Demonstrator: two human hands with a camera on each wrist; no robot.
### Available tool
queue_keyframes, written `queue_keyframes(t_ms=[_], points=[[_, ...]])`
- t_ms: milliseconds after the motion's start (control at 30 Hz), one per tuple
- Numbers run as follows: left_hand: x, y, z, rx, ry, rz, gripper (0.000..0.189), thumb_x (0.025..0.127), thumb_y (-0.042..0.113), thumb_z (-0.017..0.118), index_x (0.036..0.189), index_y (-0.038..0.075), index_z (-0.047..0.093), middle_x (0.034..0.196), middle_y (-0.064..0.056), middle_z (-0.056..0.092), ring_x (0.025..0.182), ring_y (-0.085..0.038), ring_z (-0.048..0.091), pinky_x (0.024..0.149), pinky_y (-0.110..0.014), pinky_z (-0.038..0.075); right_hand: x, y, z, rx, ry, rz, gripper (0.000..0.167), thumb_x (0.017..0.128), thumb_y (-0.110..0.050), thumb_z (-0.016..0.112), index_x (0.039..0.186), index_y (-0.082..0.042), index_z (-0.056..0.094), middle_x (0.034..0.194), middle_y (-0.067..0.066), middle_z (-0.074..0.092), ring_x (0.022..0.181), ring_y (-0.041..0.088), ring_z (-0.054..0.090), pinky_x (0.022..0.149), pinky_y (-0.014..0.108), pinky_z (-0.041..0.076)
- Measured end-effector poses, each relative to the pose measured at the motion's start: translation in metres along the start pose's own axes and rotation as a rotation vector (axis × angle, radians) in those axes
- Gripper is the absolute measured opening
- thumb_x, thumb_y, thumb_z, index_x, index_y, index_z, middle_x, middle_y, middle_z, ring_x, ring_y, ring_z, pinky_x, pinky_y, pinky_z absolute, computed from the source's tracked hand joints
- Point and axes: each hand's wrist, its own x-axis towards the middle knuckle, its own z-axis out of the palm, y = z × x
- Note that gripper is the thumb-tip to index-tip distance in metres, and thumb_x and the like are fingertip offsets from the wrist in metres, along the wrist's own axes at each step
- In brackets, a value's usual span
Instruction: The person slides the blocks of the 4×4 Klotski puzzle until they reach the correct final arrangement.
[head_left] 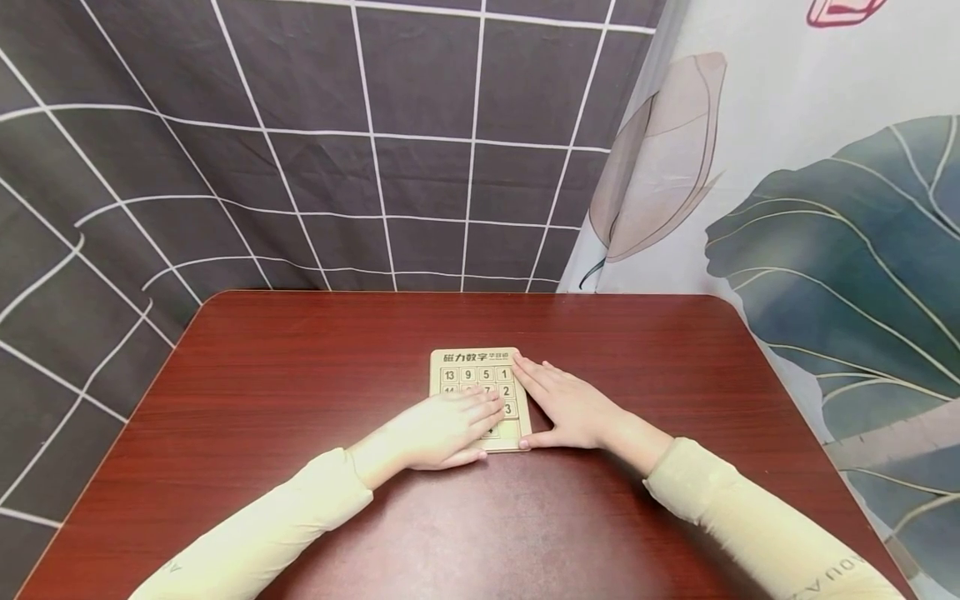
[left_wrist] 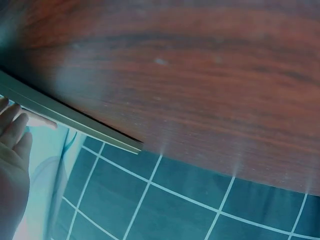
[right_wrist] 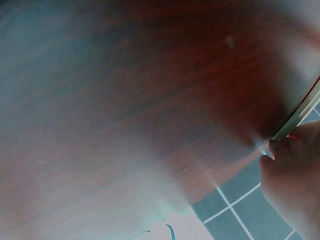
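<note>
A sliding number puzzle (head_left: pixel 474 357) in a pale wooden frame lies flat on the table, with Chinese lettering along its top. Its tiles (head_left: pixel 449 376) carry black numbers; 13, 9, 5 and 1 show in the top row, with 2 and 3 below the 1. A bare slot (head_left: pixel 511 431) shows at the lower right. My left hand (head_left: pixel 448 427) lies over the lower left of the puzzle, extended fingertips on the tiles, hiding several of them. Along the right side, my right hand (head_left: pixel 576 406) touches the frame, fingertips near the upper corner and thumb near the lower one.
The reddish-brown wooden table (head_left: pixel 315 358) runs back to a dark grey curtain (head_left: pixel 420 175) with white grid lines. At the right hangs a pale curtain (head_left: pixel 750 75) printed with large leaves.
</note>
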Motion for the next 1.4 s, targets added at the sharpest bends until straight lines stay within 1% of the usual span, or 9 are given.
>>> queue_keyframes(t_ms=[100,267,400,500,633,867,1000,1267,1400], points=[[-0.001,0.003,-0.001,0.008,0.022,0.021,0.061,0.108,0.049,0.052,0.153,0.008,0.056,0.161,-0.010,0.055,0.150,-0.024,0.053,0.127,-0.037,0.042,0.000,0.000,0.000,0.002,-0.002,0.001,0.112,0.091,-0.067,0.071,0.166,0.003,0.025,0.178,0.018,0.018,0.162,0.031,0.031,0.133,0.052,0.030],[-0.005,0.010,0.001,0.040,0.090,0.090,0.060,0.107,0.050,0.055,0.148,0.007,0.061,0.153,-0.010,0.062,0.145,-0.023,0.058,0.125,-0.037,0.044,0.000,-0.001,-0.001,0.007,-0.001,0.001,0.112,0.091,-0.067,0.072,0.166,0.003,0.025,0.178,0.018,0.018,0.163,0.031,0.031,0.133,0.052,0.030],[-0.008,0.013,0.003,0.045,0.089,0.107,0.062,0.107,0.051,0.053,0.149,0.006,0.060,0.154,-0.011,0.061,0.145,-0.024,0.058,0.125,-0.036,0.045,0.000,-0.001,-0.001,0.012,0.001,0.003,0.112,0.091,-0.066,0.072,0.166,0.003,0.025,0.178,0.018,0.018,0.162,0.031,0.031,0.133,0.053,0.030],[-0.008,0.011,0.004,0.027,0.081,0.098,0.062,0.108,0.051,0.053,0.151,0.006,0.058,0.156,-0.010,0.060,0.146,-0.024,0.057,0.126,-0.037,0.044,0.000,-0.001,-0.001,0.008,0.001,0.004,0.112,0.091,-0.066,0.072,0.166,0.003,0.025,0.178,0.018,0.018,0.162,0.031,0.031,0.133,0.052,0.030],[-0.006,0.002,0.004,0.015,0.079,0.076,0.062,0.107,0.049,0.054,0.153,0.006,0.056,0.156,-0.011,0.059,0.147,-0.024,0.056,0.126,-0.038,0.044,0.000,-0.001,0.000,0.004,0.001,0.002,0.112,0.091,-0.067,0.071,0.166,0.004,0.026,0.178,0.018,0.018,0.162,0.031,0.031,0.133,0.053,0.030],[0.004,-0.019,0.007,0.010,0.049,0.008,0.060,0.108,0.043,0.054,0.155,0.006,0.053,0.159,-0.011,0.056,0.149,-0.025,0.054,0.128,-0.038,0.042,0.000,-0.001,0.000,-0.001,0.007,0.000,0.112,0.091,-0.067,0.071,0.165,0.004,0.027,0.177,0.019,0.020,0.162,0.031,0.033,0.133,0.052,0.031],[0.009,-0.025,0.008,0.025,0.032,-0.008,0.060,0.109,0.044,0.053,0.155,0.006,0.053,0.160,-0.010,0.056,0.150,-0.025,0.053,0.129,-0.038,0.040,0.000,-0.001,-0.001,0.000,0.005,0.000,0.112,0.091,-0.066,0.072,0.165,0.004,0.027,0.177,0.019,0.020,0.161,0.031,0.033,0.133,0.052,0.030],[0.011,-0.025,0.008,0.030,0.006,-0.016,0.061,0.109,0.045,0.051,0.156,0.006,0.052,0.161,-0.011,0.054,0.151,-0.025,0.052,0.129,-0.038,0.039,-0.001,-0.001,-0.001,0.000,0.000,0.002,0.112,0.091,-0.068,0.071,0.166,0.004,0.027,0.177,0.019,0.019,0.162,0.031,0.033,0.133,0.052,0.031],[0.009,-0.022,0.005,0.065,-0.002,-0.007,0.062,0.108,0.047,0.051,0.155,0.007,0.054,0.161,-0.010,0.055,0.150,-0.025,0.053,0.128,-0.038,0.041,-0.001,-0.001,-0.001,-0.004,-0.003,0.006,0.112,0.091,-0.068,0.070,0.166,0.004,0.026,0.177,0.018,0.019,0.162,0.031,0.032,0.133,0.052,0.030]])
